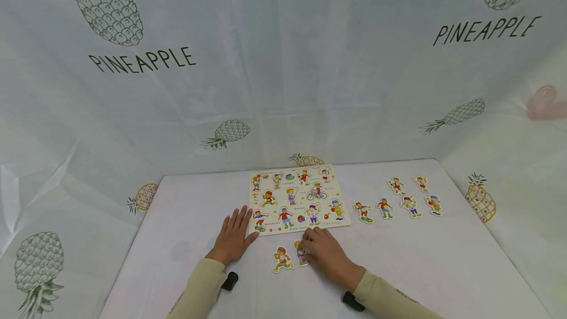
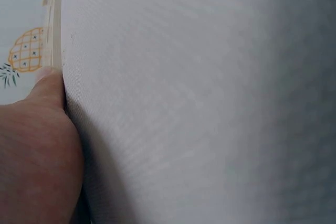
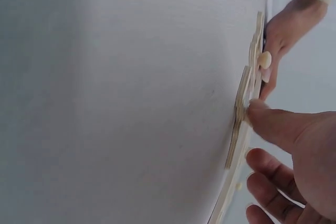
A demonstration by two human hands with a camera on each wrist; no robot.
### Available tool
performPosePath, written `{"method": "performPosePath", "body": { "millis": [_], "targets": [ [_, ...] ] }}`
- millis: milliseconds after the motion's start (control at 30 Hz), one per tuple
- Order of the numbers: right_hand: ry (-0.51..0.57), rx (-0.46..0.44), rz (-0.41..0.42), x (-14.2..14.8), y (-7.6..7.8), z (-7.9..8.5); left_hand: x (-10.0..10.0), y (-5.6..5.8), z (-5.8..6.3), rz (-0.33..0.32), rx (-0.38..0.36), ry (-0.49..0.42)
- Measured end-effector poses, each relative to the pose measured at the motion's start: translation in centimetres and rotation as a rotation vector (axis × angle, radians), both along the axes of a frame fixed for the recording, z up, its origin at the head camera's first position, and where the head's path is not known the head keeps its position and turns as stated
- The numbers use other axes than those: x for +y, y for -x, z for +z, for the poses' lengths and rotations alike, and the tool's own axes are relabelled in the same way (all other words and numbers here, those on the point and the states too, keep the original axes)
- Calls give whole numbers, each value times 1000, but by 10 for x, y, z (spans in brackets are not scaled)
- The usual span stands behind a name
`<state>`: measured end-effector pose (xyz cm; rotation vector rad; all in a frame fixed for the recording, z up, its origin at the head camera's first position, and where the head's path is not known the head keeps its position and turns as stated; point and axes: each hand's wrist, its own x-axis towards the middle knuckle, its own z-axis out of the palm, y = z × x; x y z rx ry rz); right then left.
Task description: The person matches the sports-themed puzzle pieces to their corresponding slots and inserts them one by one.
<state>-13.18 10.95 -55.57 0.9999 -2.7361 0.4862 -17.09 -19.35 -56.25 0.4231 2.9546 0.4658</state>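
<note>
A pale puzzle board (image 1: 292, 170) printed with sporting figures lies on the white table. My left hand (image 1: 232, 235) lies flat at its left edge, fingers straight, thumb beside the lower left corner; the left wrist view shows the thumb (image 2: 50, 85). Just in front of the board, my right hand (image 1: 328, 255) bends over a figure-shaped puzzle piece (image 1: 300, 257) with a yellow top. Its thumb (image 3: 278, 124) and a finger pinch this piece, partly hidden by the fingers. Left of it lies a running-figure piece (image 1: 282, 260). A round knob (image 3: 264, 60) shows behind in the right wrist view.
Several loose figure pieces lie in two rows right of the board, among them a skateboarder (image 1: 363, 212) and a tennis player (image 1: 420, 183). A pineapple-printed white curtain (image 1: 283, 87) rises behind the table. Dark devices (image 1: 230, 281) sit at both wrists.
</note>
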Motion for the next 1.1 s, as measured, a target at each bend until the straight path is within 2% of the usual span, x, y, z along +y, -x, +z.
{"method": "performPosePath", "body": {
  "millis": [300,467,833,1100],
  "targets": [
    [-13,-34,-36,-8,1,2,-1,2,-2,-6,13,-14],
    [-7,-55,-41,-10,1,4,0,2,-3,3,-1,10],
    [82,-20,-53,-1,-2,10,0,-2,3,3,-2,-13],
    [123,12,-89,12,3,19,0,-3,4,5,-3,-12]
  ]
}}
